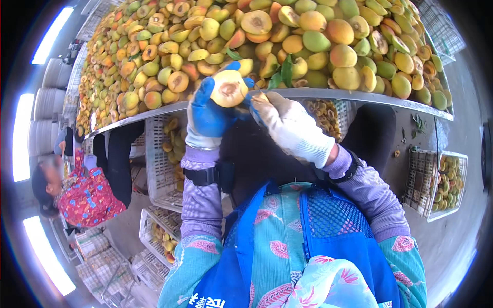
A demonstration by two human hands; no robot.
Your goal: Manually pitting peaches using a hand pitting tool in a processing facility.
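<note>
My left hand (213, 111), in a blue-coated work glove, grips a halved yellow stone fruit (230, 89), probably a peach or apricot. The cut face with its brown pit hollow is turned up towards me. Close beside it, the fingers of my right hand (292, 123), in a white knit glove, are pinched on a small brownish piece (262, 97), too small to name. Both hands are at the near edge of a metal-rimmed table (339, 96). Heaped on it are whole and halved stone fruits (215, 38), with green leaves (283, 73) among them.
Below the table rim stand a white plastic crate of fruit (163, 184) on my left and a crate of pit-like brown pieces (323, 115). Another fruit crate (437, 183) is on the floor at right. A person (88, 196) sits at the table's left; stacked tubs (44, 106) stand behind.
</note>
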